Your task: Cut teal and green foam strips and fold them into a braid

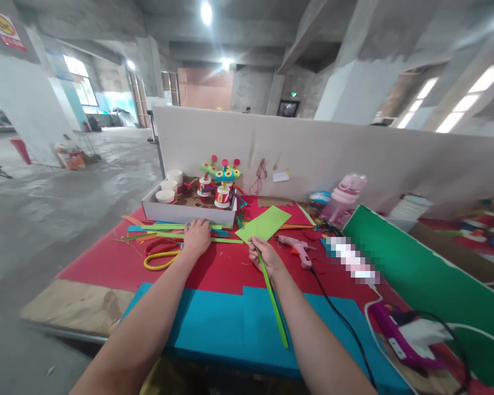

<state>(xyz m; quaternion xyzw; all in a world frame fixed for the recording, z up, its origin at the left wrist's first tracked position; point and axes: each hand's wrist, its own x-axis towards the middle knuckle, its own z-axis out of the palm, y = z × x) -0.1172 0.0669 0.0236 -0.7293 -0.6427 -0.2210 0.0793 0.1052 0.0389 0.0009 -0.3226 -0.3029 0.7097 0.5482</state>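
The right hand (267, 260) has its grip closed, thumb against curled fingers, on a narrow lime-green paper strip (274, 302) and the near corner of a flat, four-sided lime-green paper sheet (267, 221). The sheet reaches out beyond the fingertips, away from the person; the strip runs back from the grip toward the near edge, across the red covering (226, 269) of the tabletop and a bright blue sheet (214, 318).

The left hand (197, 237) lies palm down on a loose pile of long, thin paper strips (170, 226) in green, blue and orange, its fingers bent; whether its grip pinches any of them I cannot tell. Just beside its wrist are scissors with a looped yellow handle (161, 261).

Behind the pile stands a shallow grey-white box (189, 213) with white cups and colourful paper-cup figures. Near the right hand, on its right, lies a pink glue gun (298, 249).
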